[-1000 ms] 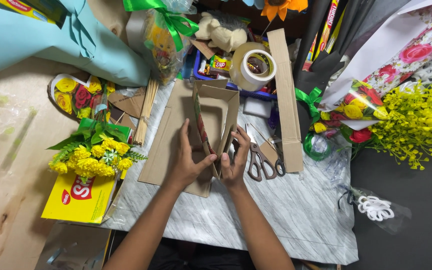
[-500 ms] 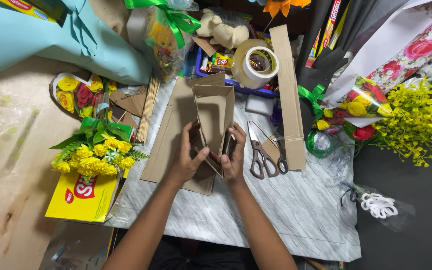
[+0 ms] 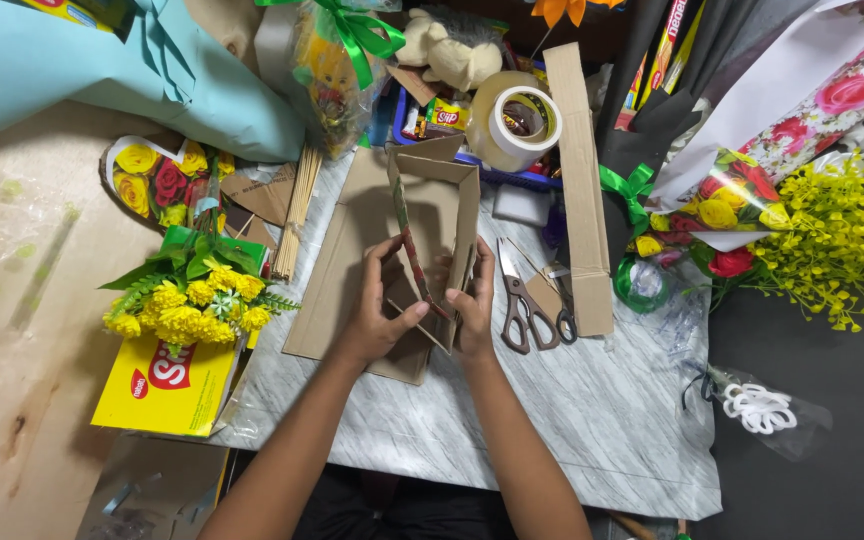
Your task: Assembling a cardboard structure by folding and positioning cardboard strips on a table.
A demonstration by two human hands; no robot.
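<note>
Both hands are gripping an open cardboard box frame (image 3: 442, 235) at the middle of the marble-patterned worktop (image 3: 572, 420), over a flat cardboard sheet (image 3: 337, 285) that is lying under it. The left hand (image 3: 377, 305) is closing on the frame's left wall, thumb inside and fingers outside, seemingly to keep that wall upright. The right hand (image 3: 472, 300) is clamping the near right corner, fingers curling over the edge, apparently so the frame is keeping its shape rather than folding flat.

Just right of the frame, a pair of scissors (image 3: 517, 300) is lying with its handles toward the near edge, within easy reach of the right hand. Beyond it a long cardboard strip (image 3: 582, 180) is running from near to far. A roll of clear tape (image 3: 517, 125) is sitting at the far side. On the left, a bunch of yellow artificial flowers (image 3: 187, 300) is resting on a yellow packet (image 3: 167, 385).
</note>
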